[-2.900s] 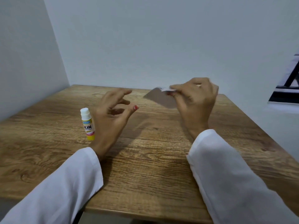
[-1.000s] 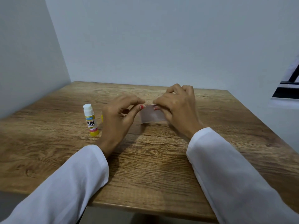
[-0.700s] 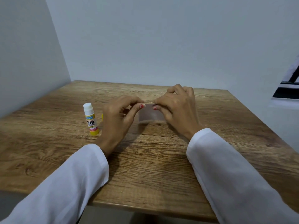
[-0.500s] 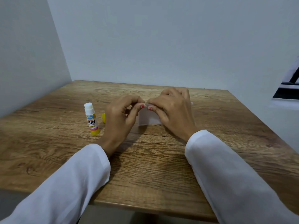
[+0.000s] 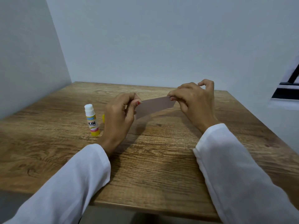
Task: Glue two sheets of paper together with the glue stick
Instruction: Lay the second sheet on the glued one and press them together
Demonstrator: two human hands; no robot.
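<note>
A small pale strip of paper (image 5: 154,106) hangs above the wooden table (image 5: 153,159), held at both ends. My left hand (image 5: 119,120) pinches its left end between thumb and forefinger. My right hand (image 5: 193,102) pinches its upper right corner. Whether the strip is one sheet or two stuck together cannot be told. The glue stick (image 5: 91,120) stands upright and uncapped on the table, just left of my left hand. A sliver of its yellow cap (image 5: 103,118) shows behind my left hand.
Grey walls close off the table at the back and on the left. The table's front edge lies near my sleeves. A dark framed shape (image 5: 288,88) shows at the far right, beyond the table.
Both hands have lifted the paper off the table and moved apart, so the strip now spans between them, tilted up to the right. The glue stick has not moved.
</note>
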